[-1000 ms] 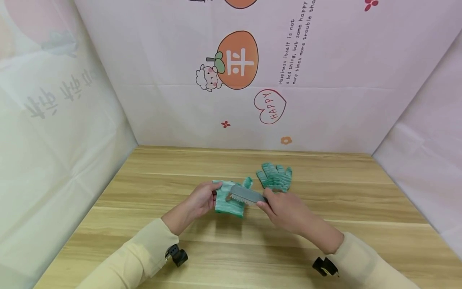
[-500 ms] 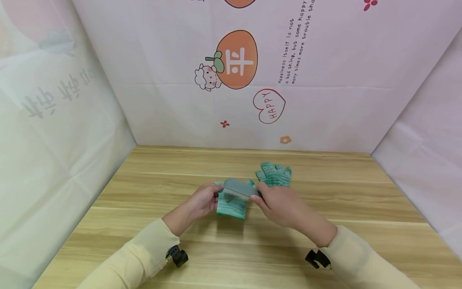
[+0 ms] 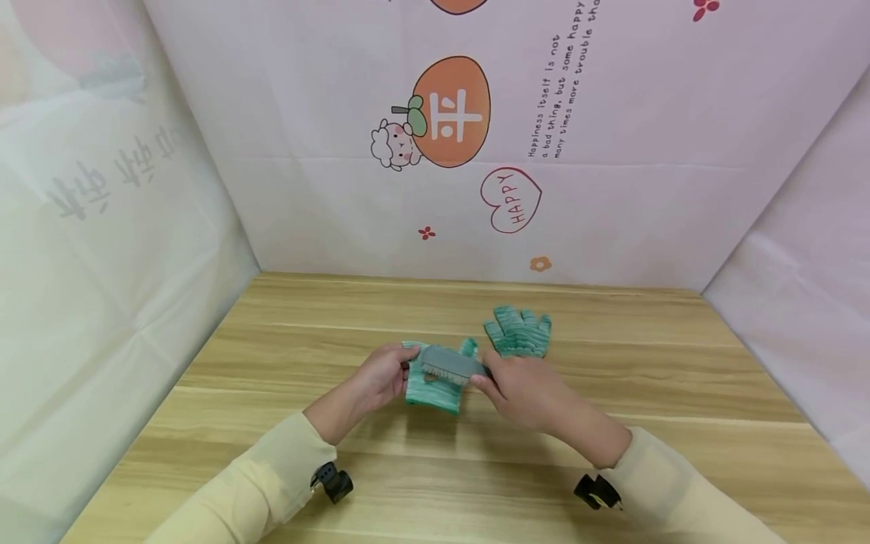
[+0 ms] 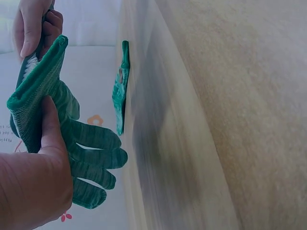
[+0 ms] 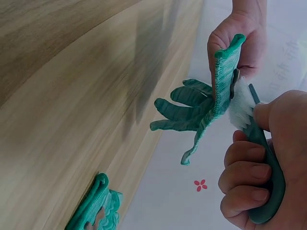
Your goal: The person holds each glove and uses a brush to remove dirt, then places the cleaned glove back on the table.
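Note:
My left hand point(image 3: 374, 381) grips a green-and-white knitted work glove point(image 3: 435, 397) near its cuff, raised over the table. The glove's fingers point(image 4: 96, 155) hang down below the palm in the left wrist view. A brown mark point(image 3: 430, 377) shows on its upper face, partly hidden by the brush. With my right hand point(image 3: 533, 393) I hold a grey brush point(image 3: 450, 363) by its handle, fingers curled round it. Its pale bristles point(image 5: 241, 106) face the glove, right at the marked spot in the right wrist view. A matching glove point(image 3: 519, 336) lies on the table beyond my right hand.
A wood-grain table point(image 3: 326, 317) lies below both hands. Behind it hangs a white printed sheet point(image 3: 326, 219), with white sheets point(image 3: 183, 272) at the sides too. The lying glove also carries a brown mark point(image 5: 98, 218).
The brush and my right hand have moved left across the glove, then a little toward me. My left hand keeps its grip on the glove, almost still.

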A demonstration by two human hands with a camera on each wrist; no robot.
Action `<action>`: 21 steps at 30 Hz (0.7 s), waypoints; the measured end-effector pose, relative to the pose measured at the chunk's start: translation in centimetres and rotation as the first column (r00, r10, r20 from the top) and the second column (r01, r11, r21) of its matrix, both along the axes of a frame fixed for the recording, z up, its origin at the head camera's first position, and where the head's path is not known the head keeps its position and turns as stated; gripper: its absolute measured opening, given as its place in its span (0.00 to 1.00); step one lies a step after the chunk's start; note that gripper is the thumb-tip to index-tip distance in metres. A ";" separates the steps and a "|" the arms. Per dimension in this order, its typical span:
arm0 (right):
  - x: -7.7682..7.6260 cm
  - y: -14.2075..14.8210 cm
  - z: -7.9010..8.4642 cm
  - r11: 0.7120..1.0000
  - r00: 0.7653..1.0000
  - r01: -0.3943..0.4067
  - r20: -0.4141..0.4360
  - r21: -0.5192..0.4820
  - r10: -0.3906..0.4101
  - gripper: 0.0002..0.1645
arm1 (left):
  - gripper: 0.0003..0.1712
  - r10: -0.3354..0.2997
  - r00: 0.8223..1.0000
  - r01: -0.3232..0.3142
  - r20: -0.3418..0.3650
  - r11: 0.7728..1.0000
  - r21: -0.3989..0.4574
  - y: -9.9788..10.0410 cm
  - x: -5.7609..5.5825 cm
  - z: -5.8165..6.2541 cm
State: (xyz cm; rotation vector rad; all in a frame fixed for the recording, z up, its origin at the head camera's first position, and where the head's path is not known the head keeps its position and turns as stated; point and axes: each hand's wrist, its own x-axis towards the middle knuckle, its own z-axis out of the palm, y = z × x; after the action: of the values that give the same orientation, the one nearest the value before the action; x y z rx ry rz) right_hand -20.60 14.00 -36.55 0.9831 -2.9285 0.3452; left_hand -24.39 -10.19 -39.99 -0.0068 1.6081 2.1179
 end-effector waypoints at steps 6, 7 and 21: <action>0.2 0.5 0.3 0.999 0.999 0.032 0.031 0.008 -0.033 0.16 | 0.14 0.037 0.999 -0.037 0.009 0.999 0.008 -0.1 -0.2 -0.2; 0.2 0.6 0.3 0.999 0.999 0.038 0.034 0.010 -0.039 0.16 | 0.13 0.045 0.999 -0.045 0.011 0.999 0.009 -0.1 -0.3 -0.2; 0.5 1.4 0.0 1.000 0.999 0.023 -0.039 0.002 -0.023 0.15 | 0.12 0.054 0.998 -0.055 0.029 0.998 0.007 -0.5 -0.3 -0.1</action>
State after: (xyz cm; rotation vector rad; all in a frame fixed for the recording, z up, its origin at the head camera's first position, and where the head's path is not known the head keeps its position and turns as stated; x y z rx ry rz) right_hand -20.09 15.36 -36.55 0.9450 -2.9030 0.3179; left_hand -24.74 -10.64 -40.09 -0.0798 1.6002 2.1546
